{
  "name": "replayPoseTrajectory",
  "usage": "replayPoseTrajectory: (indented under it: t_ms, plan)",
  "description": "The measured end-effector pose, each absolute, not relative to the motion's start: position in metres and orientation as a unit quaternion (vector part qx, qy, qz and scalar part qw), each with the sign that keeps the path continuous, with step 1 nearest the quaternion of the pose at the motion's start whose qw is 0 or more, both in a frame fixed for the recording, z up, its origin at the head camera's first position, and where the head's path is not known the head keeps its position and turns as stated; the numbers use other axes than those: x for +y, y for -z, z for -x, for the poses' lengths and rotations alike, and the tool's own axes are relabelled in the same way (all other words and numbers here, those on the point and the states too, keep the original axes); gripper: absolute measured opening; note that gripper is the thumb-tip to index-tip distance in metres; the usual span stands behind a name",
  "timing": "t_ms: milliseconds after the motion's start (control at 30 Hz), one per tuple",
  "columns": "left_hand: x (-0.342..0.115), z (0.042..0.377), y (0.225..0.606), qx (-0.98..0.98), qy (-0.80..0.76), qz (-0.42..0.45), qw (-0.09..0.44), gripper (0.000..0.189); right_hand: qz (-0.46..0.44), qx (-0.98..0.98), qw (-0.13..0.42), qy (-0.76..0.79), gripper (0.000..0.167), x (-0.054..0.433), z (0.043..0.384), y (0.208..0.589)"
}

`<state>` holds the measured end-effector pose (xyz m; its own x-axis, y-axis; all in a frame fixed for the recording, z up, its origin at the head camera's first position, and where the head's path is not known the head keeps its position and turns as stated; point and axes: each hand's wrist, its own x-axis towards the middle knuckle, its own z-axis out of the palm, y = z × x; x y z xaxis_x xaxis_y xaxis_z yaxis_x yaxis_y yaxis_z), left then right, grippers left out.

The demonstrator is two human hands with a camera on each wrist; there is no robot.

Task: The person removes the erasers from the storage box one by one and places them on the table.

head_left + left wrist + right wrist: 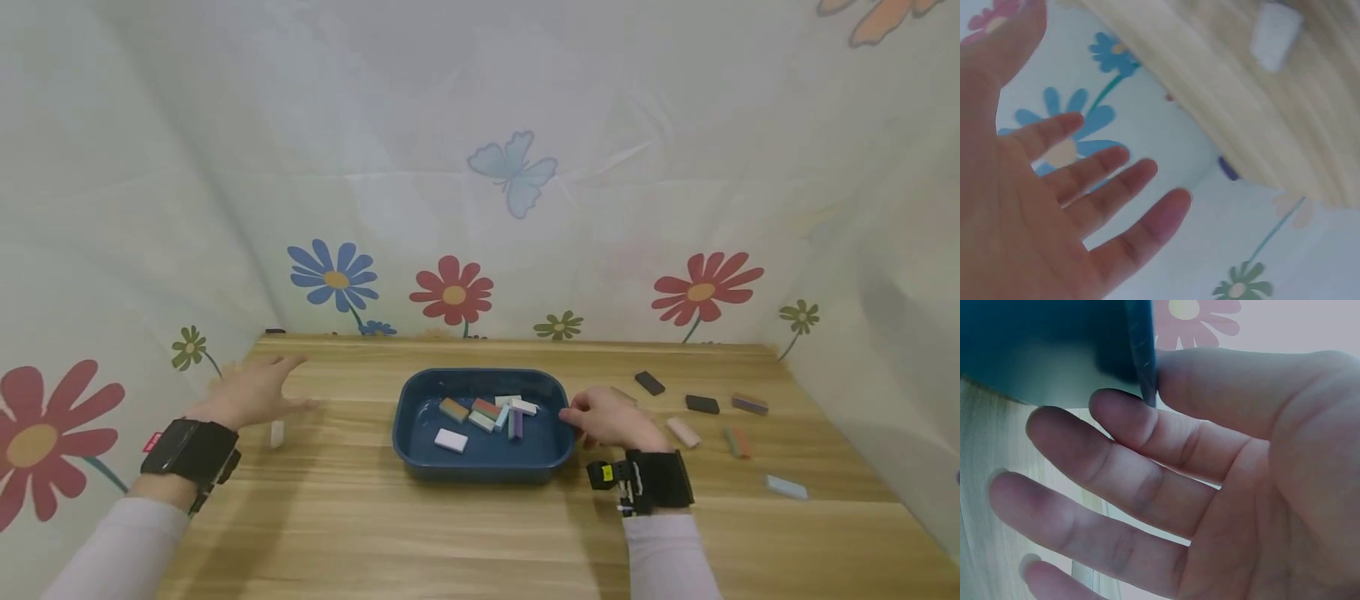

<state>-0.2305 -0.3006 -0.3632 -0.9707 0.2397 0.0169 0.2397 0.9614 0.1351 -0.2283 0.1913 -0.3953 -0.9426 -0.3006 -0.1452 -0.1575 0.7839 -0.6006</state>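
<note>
A dark blue rectangular plastic basin (480, 475) stands mid-table with several small eraser-like blocks inside, among them a white block (451, 440) and a purple one (515, 423). At its right end my right hand (611, 418) pinches the rim, the thumb on one side and the index fingertip against the other. In the right wrist view the other fingers of that hand (1210, 481) extend below the basin wall (1141, 350). My left hand (251, 392) hovers over the table's left side, fingers spread and holding nothing. Near it lies a white block (277, 433), also visible in the left wrist view.
Right of the basin, several loose blocks lie scattered on the wooden table (420, 542), including a black block (702, 404), a beige block (683, 432) and a light blue block (787, 487). A dark block (275, 331) sits at the far left corner. Flowered cloth hangs around the table.
</note>
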Motion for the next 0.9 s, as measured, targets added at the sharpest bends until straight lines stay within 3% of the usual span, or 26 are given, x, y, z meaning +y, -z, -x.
replayPoseTrajectory:
  t_ms: [233, 400, 767, 900]
  plan:
    - [-0.275, 0.222, 0.335, -0.987, 0.055, 0.144, 0.05, 0.09, 0.132, 0.937, 0.117, 0.302, 0.027, 0.191, 0.228, 0.394]
    - [-0.242, 0.217, 0.325, -0.984, 0.058, 0.162, 0.051, 0.093, 0.129, 0.937, 0.119, 0.301, 0.027, 0.192, 0.227, 0.394]
    - [-0.158, 0.226, 0.34, -0.964, 0.046, 0.257, 0.057, 0.072, 0.123, 0.937, 0.122, 0.303, 0.026, 0.193, 0.229, 0.395]
    - [-0.131, 0.228, 0.347, -0.958, 0.032, 0.284, 0.037, 0.069, 0.121, 0.937, 0.121, 0.306, 0.026, 0.192, 0.229, 0.396]
